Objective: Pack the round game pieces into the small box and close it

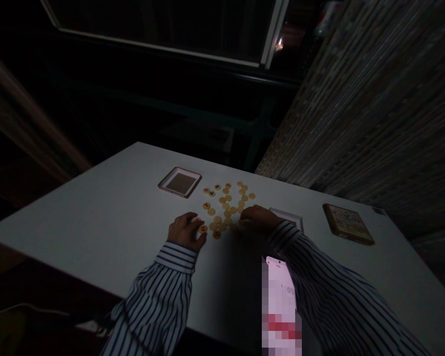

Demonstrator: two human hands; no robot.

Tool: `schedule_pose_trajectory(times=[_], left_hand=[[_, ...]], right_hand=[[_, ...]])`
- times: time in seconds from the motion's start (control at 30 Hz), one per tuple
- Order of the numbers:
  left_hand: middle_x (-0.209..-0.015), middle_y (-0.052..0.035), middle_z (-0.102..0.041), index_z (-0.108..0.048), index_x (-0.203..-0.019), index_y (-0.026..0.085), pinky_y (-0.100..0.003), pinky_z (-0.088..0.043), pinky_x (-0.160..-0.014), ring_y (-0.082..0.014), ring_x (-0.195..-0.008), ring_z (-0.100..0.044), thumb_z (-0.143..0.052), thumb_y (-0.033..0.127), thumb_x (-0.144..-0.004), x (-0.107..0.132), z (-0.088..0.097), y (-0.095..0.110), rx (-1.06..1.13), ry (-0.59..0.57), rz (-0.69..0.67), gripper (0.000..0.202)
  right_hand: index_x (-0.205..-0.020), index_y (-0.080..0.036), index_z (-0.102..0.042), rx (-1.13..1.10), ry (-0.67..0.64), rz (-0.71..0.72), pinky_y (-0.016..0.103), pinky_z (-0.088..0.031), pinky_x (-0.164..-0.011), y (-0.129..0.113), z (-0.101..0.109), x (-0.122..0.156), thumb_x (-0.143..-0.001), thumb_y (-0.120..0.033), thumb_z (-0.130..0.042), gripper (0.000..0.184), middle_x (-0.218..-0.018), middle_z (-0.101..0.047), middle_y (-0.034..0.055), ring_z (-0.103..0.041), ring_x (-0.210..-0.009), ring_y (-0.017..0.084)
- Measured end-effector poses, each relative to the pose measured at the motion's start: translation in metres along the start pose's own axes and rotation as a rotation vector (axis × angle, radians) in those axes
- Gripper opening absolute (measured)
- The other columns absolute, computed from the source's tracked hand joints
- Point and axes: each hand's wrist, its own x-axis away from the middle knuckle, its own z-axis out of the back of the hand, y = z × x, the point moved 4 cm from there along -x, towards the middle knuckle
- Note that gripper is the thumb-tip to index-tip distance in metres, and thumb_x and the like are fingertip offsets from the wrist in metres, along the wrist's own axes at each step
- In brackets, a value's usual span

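Several round, pale wooden game discs [228, 205] with red or dark marks lie scattered on a white table [107, 222]. My left hand [185, 231] rests at the left edge of the cluster, fingers curled around one or two discs [202, 228]. My right hand [257, 217] sits at the cluster's right edge, fingers bent down onto the discs; what it grips is hidden. Both arms wear blue-and-white striped sleeves.
An open shallow box tray [180, 182] lies beyond the discs at the left. A white tray [291, 217] sits behind my right wrist, a wooden box [347, 223] further right. A lit phone [280, 296] lies near the front edge. A brick wall rises at the right.
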Motion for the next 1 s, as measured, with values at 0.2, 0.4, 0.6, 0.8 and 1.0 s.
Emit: schedule_pose_trajectory(times=[0.2, 0.4, 0.6, 0.8, 1.0], left_hand=[[-0.106, -0.0076, -0.057, -0.065, -0.094, 0.022, -0.041, -0.042, -0.084, -0.0256, -0.098, -0.051, -0.056, 0.035, -0.068, -0.016, 0.012, 0.014, 0.003, 0.061, 0.001, 0.030], [-0.103, -0.0094, -0.060, -0.064, -0.098, 0.017, -0.038, -0.043, -0.085, -0.0242, -0.095, -0.054, -0.049, 0.031, -0.074, -0.054, 0.015, 0.040, 0.017, -0.060, -0.006, 0.032], [-0.100, -0.0091, -0.063, -0.063, -0.096, 0.015, -0.037, -0.043, -0.087, -0.0231, -0.097, -0.055, -0.045, 0.018, -0.073, -0.077, 0.001, 0.061, 0.121, -0.036, 0.022, 0.029], [-0.093, -0.0079, -0.065, -0.063, -0.093, 0.015, -0.035, -0.046, -0.084, -0.0197, -0.087, -0.059, -0.044, 0.013, -0.071, -0.064, -0.026, 0.056, 0.258, -0.019, -0.061, 0.028], [-0.096, -0.0072, -0.065, -0.060, -0.098, 0.016, -0.034, -0.046, -0.083, -0.0186, -0.089, -0.058, -0.048, 0.013, -0.070, -0.057, -0.030, 0.059, 0.309, -0.045, -0.105, 0.030]], right_hand=[[-0.096, -0.019, -0.062, 0.054, -0.051, 0.016, 0.027, -0.039, -0.074, 0.000, -0.009, -0.002, -0.074, -0.021, -0.051, 0.025, -0.100, -0.064, 0.0061, -0.054, -0.090, 0.019], [-0.095, -0.021, -0.062, 0.074, -0.071, -0.004, 0.026, -0.040, -0.072, -0.003, -0.008, -0.003, -0.075, -0.021, -0.048, 0.024, -0.099, -0.064, 0.0052, -0.055, -0.092, 0.020], [-0.093, -0.021, -0.062, 0.110, -0.066, -0.055, 0.028, -0.041, -0.069, -0.007, -0.005, -0.004, -0.078, -0.025, -0.047, 0.022, -0.094, -0.065, 0.0076, -0.056, -0.090, 0.021], [-0.094, -0.019, -0.062, -0.048, -0.010, 0.039, 0.027, -0.041, -0.073, 0.002, -0.003, -0.003, -0.075, -0.022, -0.054, 0.021, -0.093, -0.065, 0.0056, -0.056, -0.088, 0.019], [-0.089, -0.018, -0.061, -0.452, 0.189, -0.124, 0.026, -0.042, -0.065, 0.018, 0.005, 0.003, -0.073, -0.030, -0.056, 0.020, -0.081, -0.065, 0.0041, -0.058, -0.071, 0.014]])
